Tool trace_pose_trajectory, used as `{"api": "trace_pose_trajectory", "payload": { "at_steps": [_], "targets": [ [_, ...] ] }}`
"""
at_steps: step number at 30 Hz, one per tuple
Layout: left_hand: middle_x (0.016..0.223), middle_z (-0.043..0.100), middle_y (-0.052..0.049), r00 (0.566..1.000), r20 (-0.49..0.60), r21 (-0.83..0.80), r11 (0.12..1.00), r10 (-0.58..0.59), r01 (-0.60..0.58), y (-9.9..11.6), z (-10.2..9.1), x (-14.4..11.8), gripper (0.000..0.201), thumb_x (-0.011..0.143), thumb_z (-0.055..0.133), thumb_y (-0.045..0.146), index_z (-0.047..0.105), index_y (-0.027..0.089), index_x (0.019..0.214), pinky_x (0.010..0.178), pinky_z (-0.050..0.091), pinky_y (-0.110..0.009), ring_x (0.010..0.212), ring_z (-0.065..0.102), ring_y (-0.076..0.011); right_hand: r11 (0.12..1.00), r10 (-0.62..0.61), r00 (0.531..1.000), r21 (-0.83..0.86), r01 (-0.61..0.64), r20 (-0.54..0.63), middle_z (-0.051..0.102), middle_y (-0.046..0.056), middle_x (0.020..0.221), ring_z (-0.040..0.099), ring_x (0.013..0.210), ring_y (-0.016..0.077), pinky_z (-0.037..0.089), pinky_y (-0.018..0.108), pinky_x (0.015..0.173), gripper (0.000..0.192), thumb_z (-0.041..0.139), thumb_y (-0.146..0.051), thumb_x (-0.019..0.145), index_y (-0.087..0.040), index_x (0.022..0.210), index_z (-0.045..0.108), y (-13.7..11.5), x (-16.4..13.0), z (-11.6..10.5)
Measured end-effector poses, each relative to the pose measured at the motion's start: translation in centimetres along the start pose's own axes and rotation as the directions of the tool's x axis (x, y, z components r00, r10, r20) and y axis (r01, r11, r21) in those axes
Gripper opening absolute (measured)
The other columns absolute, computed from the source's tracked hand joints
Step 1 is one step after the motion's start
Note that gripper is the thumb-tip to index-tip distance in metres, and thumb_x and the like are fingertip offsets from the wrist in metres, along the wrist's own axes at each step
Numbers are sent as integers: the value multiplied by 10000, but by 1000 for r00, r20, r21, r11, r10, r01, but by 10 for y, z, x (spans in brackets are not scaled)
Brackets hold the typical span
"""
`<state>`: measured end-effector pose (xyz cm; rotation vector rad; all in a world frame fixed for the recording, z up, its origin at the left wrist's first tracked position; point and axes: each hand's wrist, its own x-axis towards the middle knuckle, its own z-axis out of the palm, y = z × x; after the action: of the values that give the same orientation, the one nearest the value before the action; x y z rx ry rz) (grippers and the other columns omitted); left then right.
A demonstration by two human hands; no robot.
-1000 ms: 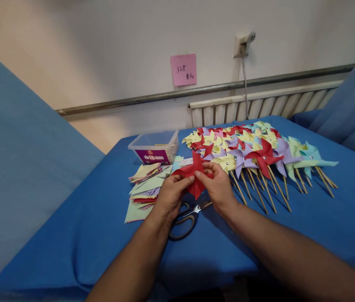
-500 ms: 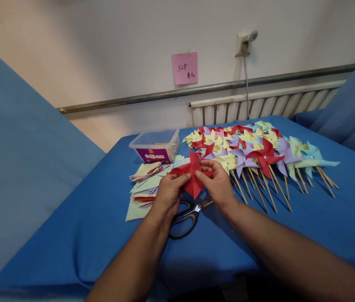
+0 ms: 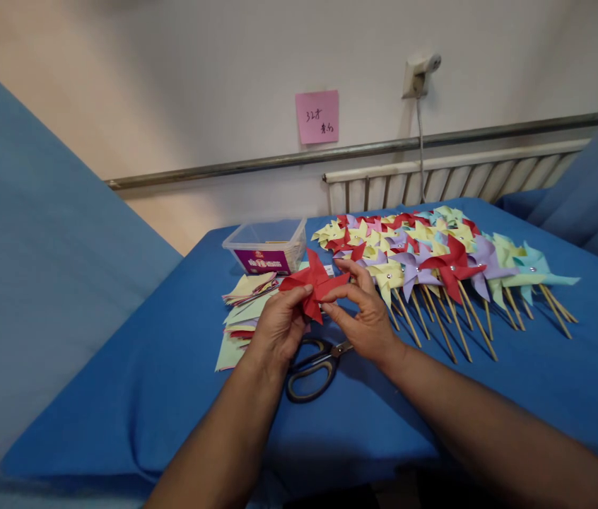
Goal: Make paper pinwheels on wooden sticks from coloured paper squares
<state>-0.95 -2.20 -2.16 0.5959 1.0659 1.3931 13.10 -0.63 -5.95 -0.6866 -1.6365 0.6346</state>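
While the scissors (image 3: pixel 312 366) lie idle, both hands (image 3: pixel 278 326) (image 3: pixel 365 318) have lifted the pinched red pinwheel (image 3: pixel 312 284) slightly; folding continues.

At the centre of the frame both hands, left hand (image 3: pixel 278 326) and right hand (image 3: pixel 367 319), pinch a red paper pinwheel (image 3: pixel 313 283) above the blue surface (image 3: pixel 161 382). Scissors (image 3: pixel 312 364) lie just below them, a paper stack (image 3: pixel 246 311) to the left, finished pinwheels on sticks (image 3: pixel 437 265) to the right, a plastic box (image 3: pixel 267 246) behind
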Motion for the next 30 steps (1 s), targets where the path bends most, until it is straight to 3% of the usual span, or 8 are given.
{"api": "trace_pose_trajectory", "payload": {
  "at_steps": [2,6,12,30],
  "targets": [
    [597,667,-19,1000,19,27,999,23,-23,-2,0,0,174,607,773,189,680,103,725,447,417,-215,466,564,-111,1000,18,1000,23,-18,-13,492,61,1334,452,1290,239,359,424,1072,26,649,-224,820,-233,826,673,2,1,0],
    [612,671,-26,996,37,39,996,76,-77,-7,1,1,180,580,787,169,689,100,714,495,441,-208,511,581,-111,998,57,998,15,-56,-38,549,85,1232,505,1223,225,378,402,1048,83,629,-234,836,-208,762,656,2,3,-3],
    [696,711,-48,998,33,43,998,45,-46,-10,4,0,276,555,816,165,708,104,801,567,485,-227,587,626,-134,994,91,993,-60,-96,-81,596,92,1096,559,1127,220,422,393,986,111,610,-196,807,-200,697,622,2,5,-4],
    [783,731,-68,999,32,61,998,30,-32,-11,6,-1,342,545,827,157,709,108,862,590,495,-234,606,640,-134,982,162,981,-79,-171,-103,634,87,1037,603,1047,216,436,381,957,120,607,-211,788,-199,669,615,7,4,-2]
  ]
}}
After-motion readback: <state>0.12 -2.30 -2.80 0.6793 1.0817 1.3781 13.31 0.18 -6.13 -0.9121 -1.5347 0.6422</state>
